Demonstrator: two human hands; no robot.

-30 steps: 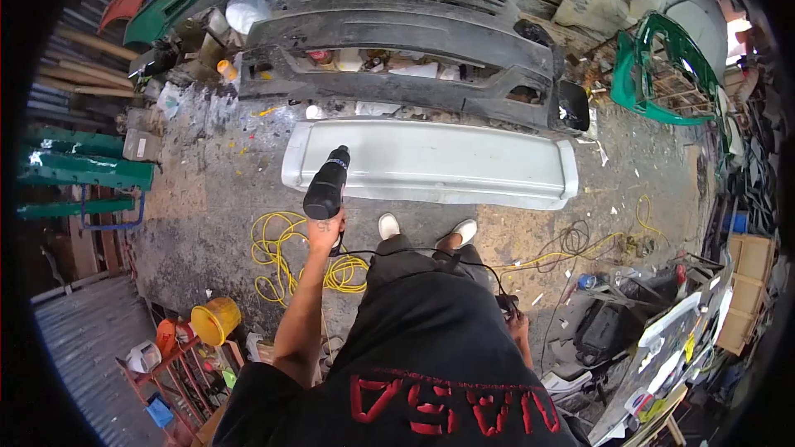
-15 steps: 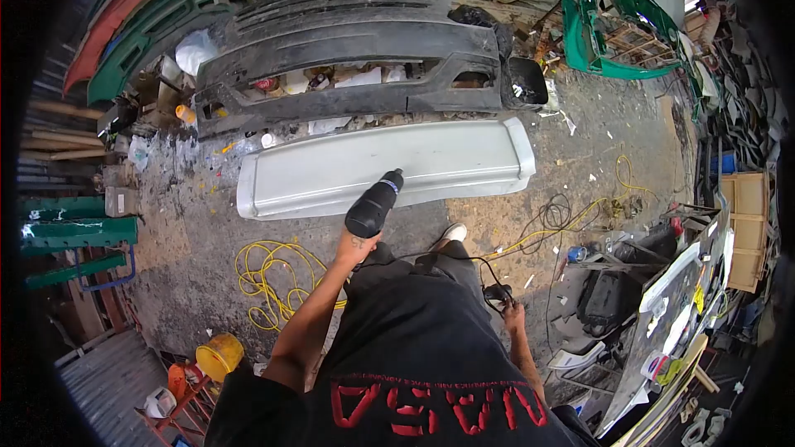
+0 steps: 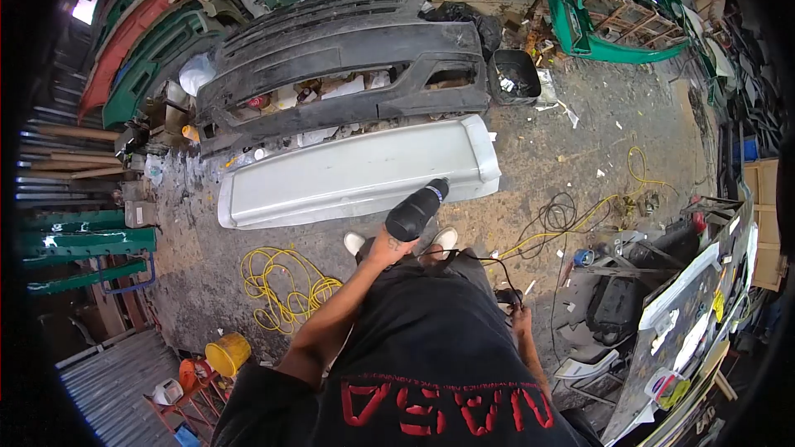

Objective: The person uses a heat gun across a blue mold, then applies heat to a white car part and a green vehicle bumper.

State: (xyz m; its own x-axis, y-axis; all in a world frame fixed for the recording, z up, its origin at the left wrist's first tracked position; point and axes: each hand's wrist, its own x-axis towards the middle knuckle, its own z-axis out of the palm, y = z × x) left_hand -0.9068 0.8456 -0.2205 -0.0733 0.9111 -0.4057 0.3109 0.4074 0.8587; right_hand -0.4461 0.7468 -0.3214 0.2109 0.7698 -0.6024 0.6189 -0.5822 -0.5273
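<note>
My left hand [image 3: 389, 246] grips a black heat-gun-like power tool [image 3: 417, 210], its nozzle pointing up and right over the lower edge of a long white panel [image 3: 356, 167]. The panel lies on the floor ahead of my feet. At my right side, my right hand [image 3: 521, 316] is closed around a small black object [image 3: 508, 295] with a dark cable running from it; its exact shape is unclear.
A large dark bumper [image 3: 348, 58] lies beyond the panel. Yellow cable [image 3: 286, 285] is coiled at the left, with more cable at the right. A black bin [image 3: 513, 77], a green frame [image 3: 617, 50] and a cluttered bench [image 3: 696, 314] stand to the right.
My left hand and the tool have moved right along the panel, from its left part to near its right end. The view has shifted, and my right hand remains low at my side.
</note>
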